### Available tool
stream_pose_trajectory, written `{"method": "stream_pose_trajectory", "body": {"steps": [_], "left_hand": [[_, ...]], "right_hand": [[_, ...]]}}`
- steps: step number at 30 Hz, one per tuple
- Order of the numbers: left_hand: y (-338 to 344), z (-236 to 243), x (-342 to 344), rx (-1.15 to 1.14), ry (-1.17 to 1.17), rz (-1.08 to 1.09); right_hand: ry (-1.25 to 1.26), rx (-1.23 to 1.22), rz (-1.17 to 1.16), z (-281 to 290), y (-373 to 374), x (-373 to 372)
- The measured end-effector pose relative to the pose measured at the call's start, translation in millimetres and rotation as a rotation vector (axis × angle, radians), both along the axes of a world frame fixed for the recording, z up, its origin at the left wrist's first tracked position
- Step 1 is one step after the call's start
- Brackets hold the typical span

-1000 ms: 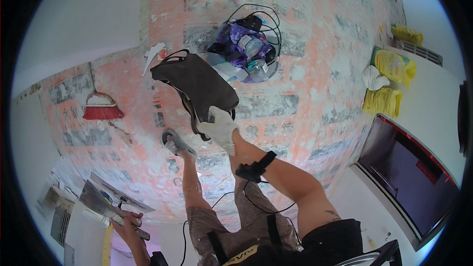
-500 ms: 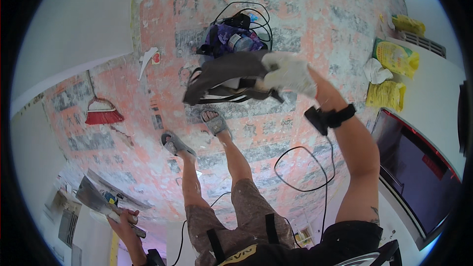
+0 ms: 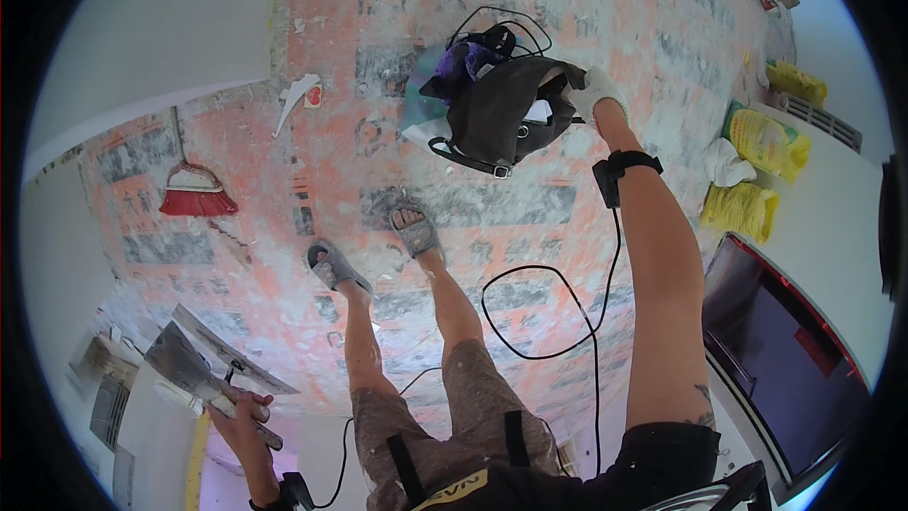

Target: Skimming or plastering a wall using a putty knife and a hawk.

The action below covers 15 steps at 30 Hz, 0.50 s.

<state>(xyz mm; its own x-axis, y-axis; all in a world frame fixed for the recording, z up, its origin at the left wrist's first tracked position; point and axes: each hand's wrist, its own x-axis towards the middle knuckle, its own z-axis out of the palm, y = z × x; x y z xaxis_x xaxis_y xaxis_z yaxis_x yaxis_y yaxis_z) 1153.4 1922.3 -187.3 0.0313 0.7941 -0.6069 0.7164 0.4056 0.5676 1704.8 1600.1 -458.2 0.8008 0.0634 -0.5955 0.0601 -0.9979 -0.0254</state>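
Handles of a broad scraper [image 3: 178, 358] and a flat trowel [image 3: 234, 352] are grasped together in the left hand [image 3: 244, 416]. The dark bag [image 3: 492, 114] is gripped at its edge by the gloved right hand [image 3: 602, 95]. The purple bag [image 3: 461, 64] is partly hidden behind it; whether the floor [image 3: 265, 161] is touched cannot be told.

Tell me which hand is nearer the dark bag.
Right. The gloved right hand is at the right edge of the dark bag; the left hand is far off, toward the lower left.
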Motion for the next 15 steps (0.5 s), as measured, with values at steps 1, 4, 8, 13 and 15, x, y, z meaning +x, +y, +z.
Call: {"method": "stream_pose_trajectory", "body": {"steps": [1, 4, 8, 13, 15], "left_hand": [[0, -1, 0, -0.004, -0.005, 0.006], [1, -5, -1, -0.042, -0.015, -0.004], [5, -5, -11, -0.027, -0.001, 0.026], [12, -3, -13, -0.034, 0.017, 0.026], [9, -6, -9, -0.021, 0.011, 0.044]], "right_hand": [[-0.005, -0.004, 0.006, 2, -2, 3], [0.044, 0.122, 0.162, 3, -11, -2], [0.144, 0.280, 0.281, 51, 40, -64], [0.200, 0.338, 0.343, 90, 67, -85], [0.062, 0.357, 0.182, 78, 58, -60]]}}
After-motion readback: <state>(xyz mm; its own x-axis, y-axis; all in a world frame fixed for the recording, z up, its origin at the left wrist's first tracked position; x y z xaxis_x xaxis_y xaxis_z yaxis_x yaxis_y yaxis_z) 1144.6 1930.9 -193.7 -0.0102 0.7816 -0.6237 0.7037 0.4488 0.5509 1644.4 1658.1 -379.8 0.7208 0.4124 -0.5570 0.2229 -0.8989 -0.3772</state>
